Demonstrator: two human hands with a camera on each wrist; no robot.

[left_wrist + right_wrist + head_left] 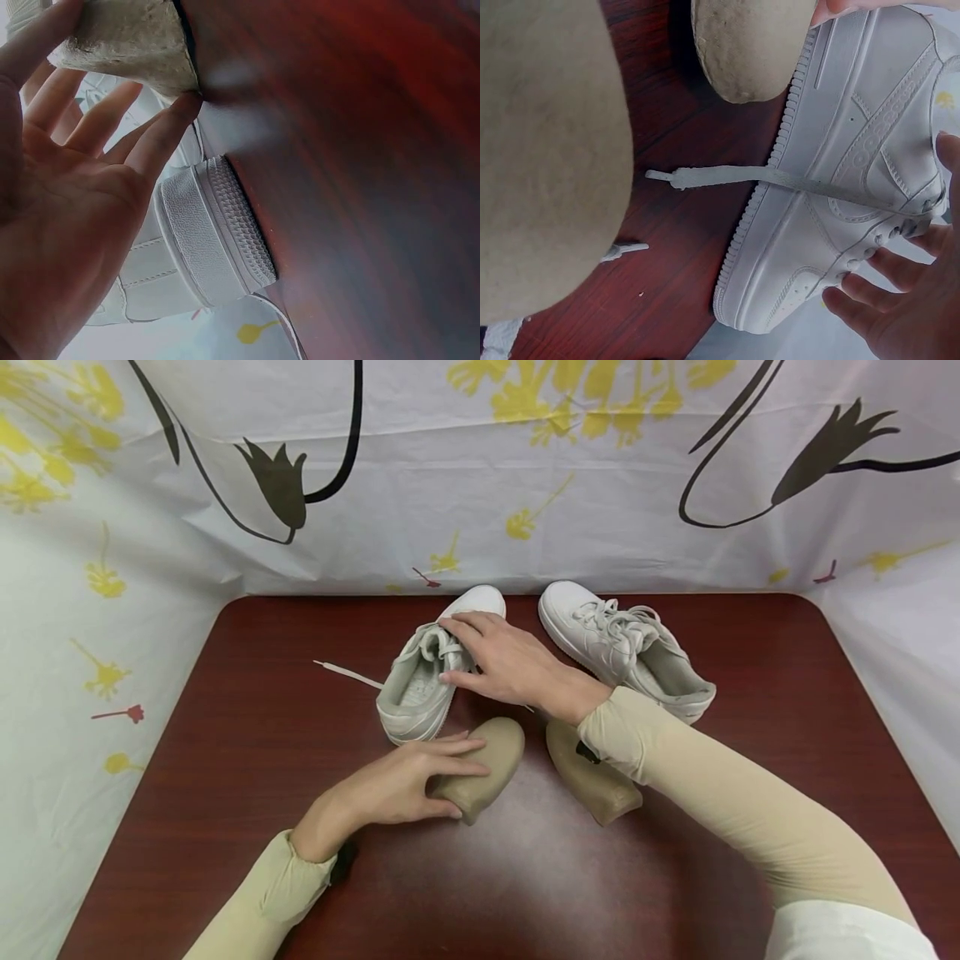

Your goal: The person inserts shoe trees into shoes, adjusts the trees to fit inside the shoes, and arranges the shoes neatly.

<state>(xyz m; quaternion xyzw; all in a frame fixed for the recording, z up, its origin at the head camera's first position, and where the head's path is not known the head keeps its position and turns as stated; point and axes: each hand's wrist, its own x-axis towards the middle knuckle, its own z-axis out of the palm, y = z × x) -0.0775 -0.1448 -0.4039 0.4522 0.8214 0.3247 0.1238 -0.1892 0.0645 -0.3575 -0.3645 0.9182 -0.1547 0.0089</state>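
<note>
My left hand (397,777) grips a beige moulded shoe insert (495,768) that lies on the table, its fingers across the top and thumb at the narrow end. In the left wrist view, that insert (127,37) sits between thumb and fingers. Over the laces of the left white sneaker (416,718), my right hand (517,660) rests with extended fingers. The right wrist view shows its fingertips (840,300) at the eyelets and an untied lace (727,176) hanging down the sneaker's side.
The right white sneaker (600,635) stands at the back with its laces drawn in. A second beige insert (592,777) lies partly under my right forearm. Behind the dark red table (300,735) hangs a white patterned sheet (420,510).
</note>
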